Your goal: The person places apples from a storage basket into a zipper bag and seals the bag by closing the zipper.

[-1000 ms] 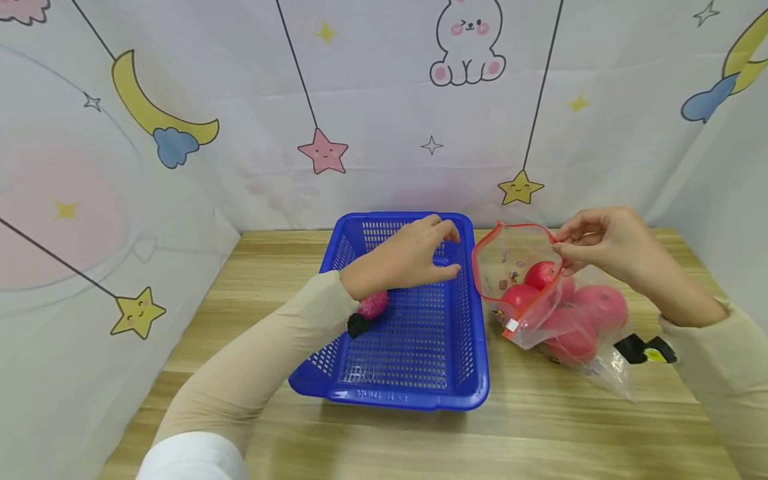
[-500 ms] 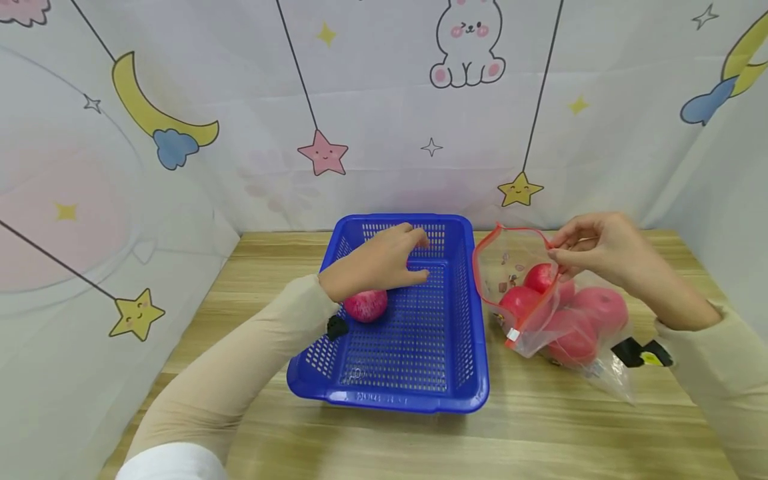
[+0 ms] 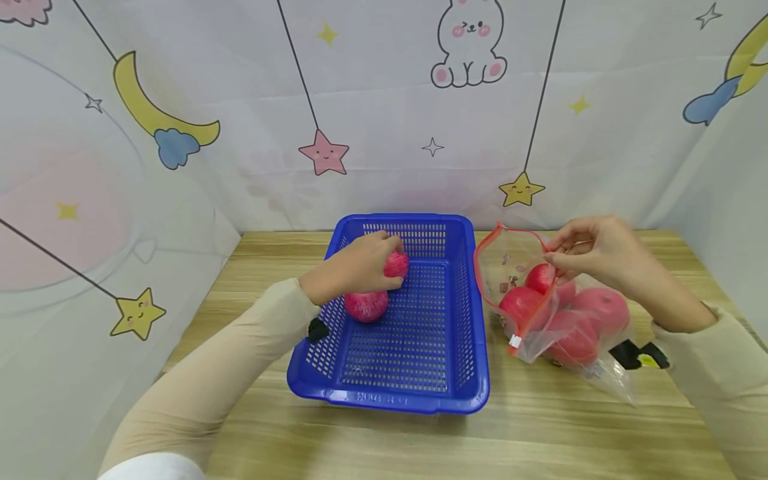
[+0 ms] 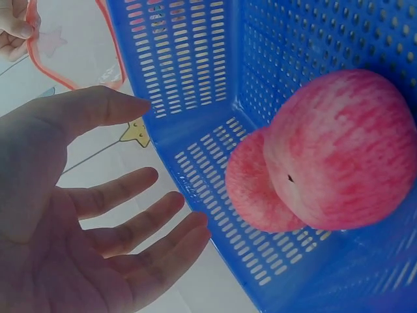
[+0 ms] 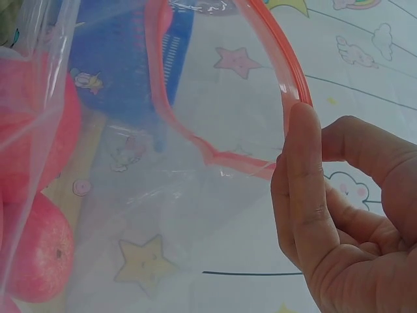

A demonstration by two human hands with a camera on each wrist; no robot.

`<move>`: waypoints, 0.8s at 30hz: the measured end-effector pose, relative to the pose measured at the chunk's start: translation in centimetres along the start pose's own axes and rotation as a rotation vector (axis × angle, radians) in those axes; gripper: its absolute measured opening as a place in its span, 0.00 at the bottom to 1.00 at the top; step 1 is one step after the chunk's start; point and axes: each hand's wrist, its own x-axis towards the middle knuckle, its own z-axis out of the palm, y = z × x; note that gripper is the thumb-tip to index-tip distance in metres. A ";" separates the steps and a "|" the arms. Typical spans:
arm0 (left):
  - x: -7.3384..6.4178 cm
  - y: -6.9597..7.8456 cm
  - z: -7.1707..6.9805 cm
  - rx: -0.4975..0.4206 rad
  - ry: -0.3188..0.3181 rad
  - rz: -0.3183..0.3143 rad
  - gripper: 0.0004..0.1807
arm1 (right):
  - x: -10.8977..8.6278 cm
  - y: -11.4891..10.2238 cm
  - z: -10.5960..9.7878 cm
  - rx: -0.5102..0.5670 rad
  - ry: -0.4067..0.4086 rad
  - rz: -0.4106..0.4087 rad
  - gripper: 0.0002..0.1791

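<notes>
Two red apples lie in a blue plastic basket (image 3: 408,402): a near apple (image 3: 367,307) and a far apple (image 3: 396,265), partly behind my left hand (image 3: 355,265). That hand is over the basket's left side, at the far apple; in the left wrist view its fingers are spread, relaxed and apart from both apples. To the basket's right stands a clear zip bag (image 5: 163,215) with a red zip edge, its mouth wide. Several red apples (image 3: 600,310) are inside it. My right hand (image 3: 603,260) pinches the bag's edge between thumb and fingers.
Basket and bag stand on a wooden table (image 3: 420,447). A white cloth (image 3: 384,100) printed with stars and moons hangs behind and at the sides. A white slider (image 3: 515,341) sits at the zip's near end.
My left hand has moved left across the basket to the far apple, uncovering the near one. My right hand, still pinching the bag's edge, has shifted slightly left.
</notes>
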 end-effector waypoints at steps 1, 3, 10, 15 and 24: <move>-0.1 -0.1 0.0 0.000 -0.002 0.000 0.24 | 0.0 0.0 0.0 -0.001 0.000 0.000 0.09; -0.3 -0.3 0.1 0.004 -0.010 -0.005 0.25 | 0.0 0.0 0.0 -0.003 -0.001 0.001 0.09; -0.7 -0.6 0.4 -0.004 -0.068 -0.039 0.27 | 0.0 0.1 0.1 -0.003 -0.007 -0.003 0.09; -0.9 -0.8 0.7 -0.009 -0.076 -0.040 0.26 | 0.0 0.1 0.1 -0.014 -0.005 -0.009 0.08; -1.1 -1.2 1.5 -0.028 -0.083 -0.024 0.24 | 0.0 0.2 0.1 -0.015 -0.005 -0.012 0.08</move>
